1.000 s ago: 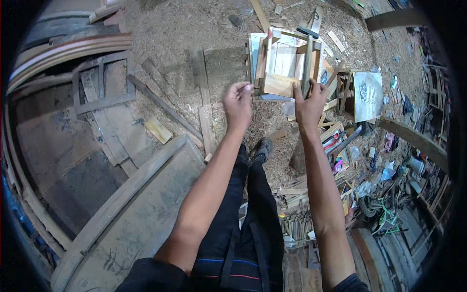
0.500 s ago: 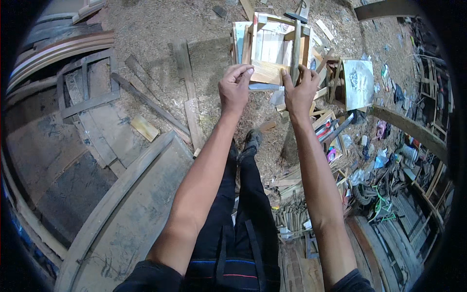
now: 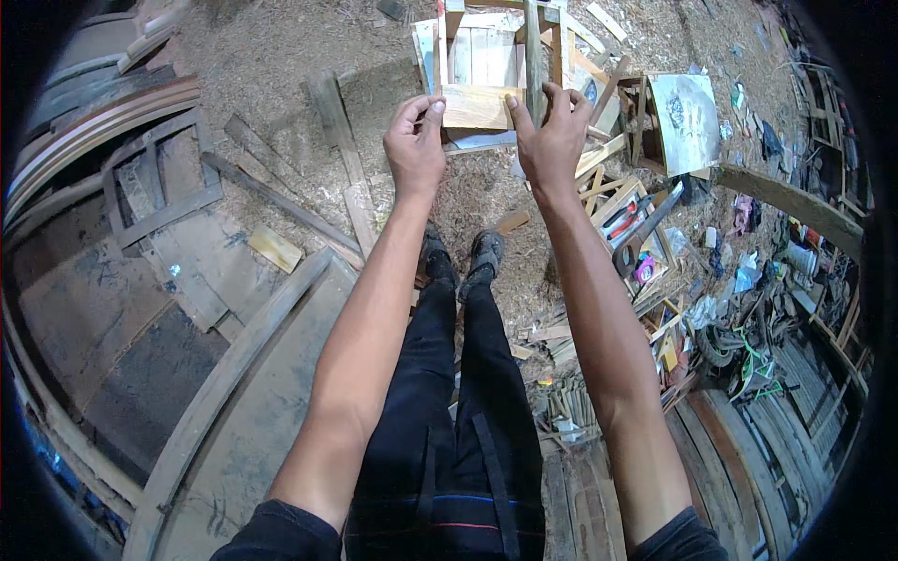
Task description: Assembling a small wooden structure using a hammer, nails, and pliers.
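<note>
In the head view, the only one I have, I see two bare hands reaching out in front. The left hand (image 3: 414, 145) is bent nearly closed, and its thumb and fingers pinch the left end of a small pale board (image 3: 479, 107). The right hand (image 3: 550, 131) is about half open. Its thumb tip touches the right end of the board, and its bent fingers are beside a dark post (image 3: 533, 56). I can't tell if those fingers squeeze the board, the post or both. The board lies flat between the hands, across the near end of a wooden frame (image 3: 442, 47), which the top edge cuts off. To the right I see a box with a shiny grey sheet (image 3: 685, 123) on its side. Nearer me is an open wooden tray with red tools (image 3: 622, 222) and a pink round thing (image 3: 645, 269). Two dark shoes (image 3: 487, 249) stand below, and a short plank (image 3: 276, 248) lies off to the left.
</note>
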`<state>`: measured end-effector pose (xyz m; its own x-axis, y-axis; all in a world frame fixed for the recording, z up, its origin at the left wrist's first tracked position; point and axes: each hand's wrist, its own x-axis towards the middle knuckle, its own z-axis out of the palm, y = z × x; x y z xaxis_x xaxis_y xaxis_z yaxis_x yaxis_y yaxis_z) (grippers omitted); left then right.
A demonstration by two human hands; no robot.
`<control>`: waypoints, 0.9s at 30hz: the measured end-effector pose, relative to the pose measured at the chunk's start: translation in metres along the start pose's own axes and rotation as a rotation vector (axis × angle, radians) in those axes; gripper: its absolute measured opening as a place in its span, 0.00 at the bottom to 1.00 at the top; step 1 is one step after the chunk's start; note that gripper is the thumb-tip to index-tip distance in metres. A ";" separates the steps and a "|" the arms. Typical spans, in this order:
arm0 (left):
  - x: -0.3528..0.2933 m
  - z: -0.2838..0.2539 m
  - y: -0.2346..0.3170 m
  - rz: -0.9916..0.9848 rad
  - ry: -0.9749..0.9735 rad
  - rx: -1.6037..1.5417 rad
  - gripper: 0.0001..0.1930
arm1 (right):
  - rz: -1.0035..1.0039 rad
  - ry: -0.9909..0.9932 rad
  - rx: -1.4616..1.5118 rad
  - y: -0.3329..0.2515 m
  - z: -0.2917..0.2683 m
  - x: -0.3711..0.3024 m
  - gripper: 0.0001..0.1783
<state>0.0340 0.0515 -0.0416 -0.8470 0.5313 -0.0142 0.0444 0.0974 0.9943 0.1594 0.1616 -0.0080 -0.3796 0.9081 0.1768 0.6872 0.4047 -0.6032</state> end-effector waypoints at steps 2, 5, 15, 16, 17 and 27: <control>0.000 0.000 0.001 -0.017 -0.018 0.002 0.08 | 0.012 -0.020 -0.009 0.001 -0.001 -0.001 0.29; 0.002 -0.001 -0.001 0.019 -0.024 0.023 0.08 | 0.020 -0.010 -0.009 0.000 0.001 -0.001 0.30; 0.003 -0.004 0.002 0.229 -0.014 0.259 0.07 | -0.008 0.020 0.013 -0.004 0.001 -0.003 0.27; 0.002 -0.004 0.004 0.235 -0.011 0.259 0.07 | -0.017 0.012 0.041 -0.002 0.000 -0.002 0.25; 0.001 -0.003 0.005 0.229 -0.011 0.265 0.07 | -0.026 0.006 0.069 0.001 -0.002 -0.001 0.24; 0.002 -0.015 0.006 0.111 -0.016 0.198 0.07 | 0.094 -0.348 0.350 -0.035 -0.072 -0.078 0.17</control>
<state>0.0250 0.0405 -0.0339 -0.8228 0.5611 0.0906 0.2409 0.1999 0.9497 0.2099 0.0845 0.0553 -0.5506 0.8254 -0.1247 0.5024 0.2084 -0.8392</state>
